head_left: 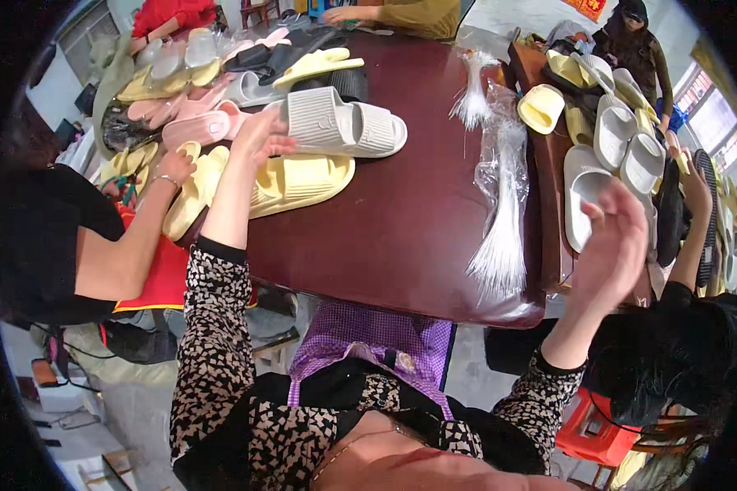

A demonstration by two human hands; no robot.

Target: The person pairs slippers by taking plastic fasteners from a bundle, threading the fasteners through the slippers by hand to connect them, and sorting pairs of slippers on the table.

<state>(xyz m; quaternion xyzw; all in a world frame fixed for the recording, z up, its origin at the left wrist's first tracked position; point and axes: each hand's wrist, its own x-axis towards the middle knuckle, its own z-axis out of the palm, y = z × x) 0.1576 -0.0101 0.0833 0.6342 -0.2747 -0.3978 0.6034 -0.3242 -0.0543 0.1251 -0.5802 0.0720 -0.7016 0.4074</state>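
My left hand (260,141) reaches over the table, at the left end of a pair of ribbed grey slippers (323,123). Its fingers stretch out beside them; whether they touch is unclear. Just below lies a pair of pale yellow slippers (303,180), with pink slippers (205,127) to the left. My right hand (610,245) is raised at the table's right side, fingers loosely bent and apart with nothing in them. Behind it, light grey slippers (583,192) rest in a pile, partly covered by the hand.
A dark red table (418,213) carries clear plastic bags of thin white strands (504,221). Slippers are heaped at far left and right. A co-worker's arm (143,229) reaches in at left, another co-worker's hand (696,192) at right. More people are at the far side.
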